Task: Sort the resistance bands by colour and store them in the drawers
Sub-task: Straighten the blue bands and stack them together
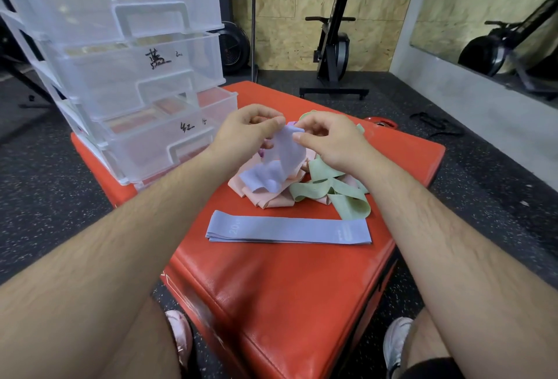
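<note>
Two hands work above the loose heap; the left hand (244, 128) and the right hand (326, 137) each pinch the top edge of one lavender-blue band (287, 149) between thumb and curled fingers, so that its lower end trails down onto the pile; held up this way it can probably be pulled straight and freed from the others. Nearer the person lies a flat stack of lavender-blue bands (287, 230), edges squared, well apart from the tangle; it looks like the sorted pile for that colour, and the lifted band likely belongs on it. The heap itself mixes pink bands (271, 197) with green bands (341, 194), crumpled and overlapping, so those colours seem not yet sorted.

At the left stands a clear plastic drawer unit (136, 77), three hand-lettered drawers stacked; the lowest sits pulled out a little, and whether anything lies in it I cannot tell through the plastic; it stands close by, within easy reach for storing each colour.

Everything rests on a red padded box (287, 303) with a smooth vinyl top; around it is black speckled rubber flooring (60, 182). Beyond are chipboard wall panels (287, 16), an upright black exercise machine (335, 46) on a floor base, and a wall mirror (498, 16) at the right.
</note>
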The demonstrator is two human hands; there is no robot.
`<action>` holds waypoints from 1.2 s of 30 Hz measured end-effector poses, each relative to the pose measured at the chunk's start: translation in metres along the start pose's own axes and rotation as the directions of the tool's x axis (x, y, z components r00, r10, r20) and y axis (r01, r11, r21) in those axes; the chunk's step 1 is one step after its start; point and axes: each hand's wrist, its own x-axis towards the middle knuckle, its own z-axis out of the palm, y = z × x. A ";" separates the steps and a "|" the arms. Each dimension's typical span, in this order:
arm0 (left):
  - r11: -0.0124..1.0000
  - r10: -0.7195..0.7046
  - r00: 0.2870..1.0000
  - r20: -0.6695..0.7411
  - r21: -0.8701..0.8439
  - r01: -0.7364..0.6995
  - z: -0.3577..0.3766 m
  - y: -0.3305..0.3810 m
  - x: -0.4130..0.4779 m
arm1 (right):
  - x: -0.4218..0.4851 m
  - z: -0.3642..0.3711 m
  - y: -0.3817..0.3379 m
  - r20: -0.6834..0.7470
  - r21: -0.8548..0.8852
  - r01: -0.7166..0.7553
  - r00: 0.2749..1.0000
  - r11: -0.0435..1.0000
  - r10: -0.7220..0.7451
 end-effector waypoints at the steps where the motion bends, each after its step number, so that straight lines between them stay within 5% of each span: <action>1: 0.993 0.053 0.999 0.008 0.104 -0.054 0.000 0.002 -0.002 | 0.000 0.001 -0.001 -0.003 0.005 0.006 1.000 1.000 -0.006; 4: 0.907 0.207 0.977 0.059 0.363 -0.214 -0.003 0.005 -0.006 | -0.003 0.003 -0.005 -0.019 0.036 0.034 0.999 0.999 -0.033; 12: 0.924 0.288 0.958 0.015 0.257 -0.282 -0.007 0.007 -0.004 | -0.004 0.016 -0.007 0.062 0.140 0.000 0.998 0.990 -0.008; 16: 0.892 0.274 0.961 0.022 0.367 -0.263 -0.013 0.007 -0.003 | -0.004 0.022 -0.013 0.044 0.179 0.073 0.996 0.981 -0.082; 20: 0.946 0.250 0.965 -0.077 0.229 -0.227 -0.019 0.009 -0.007 | -0.005 0.021 -0.014 0.153 0.126 0.046 0.986 0.991 -0.065; 27: 0.996 0.047 0.976 -0.211 -0.065 -0.062 -0.047 0.002 -0.006 | -0.016 0.006 0.009 0.322 -0.135 -0.053 0.942 0.989 0.095; 36: 0.956 -0.279 0.919 -0.278 0.010 0.293 -0.091 -0.046 -0.016 | -0.046 -0.052 0.034 0.287 -0.315 -0.201 0.911 0.928 0.295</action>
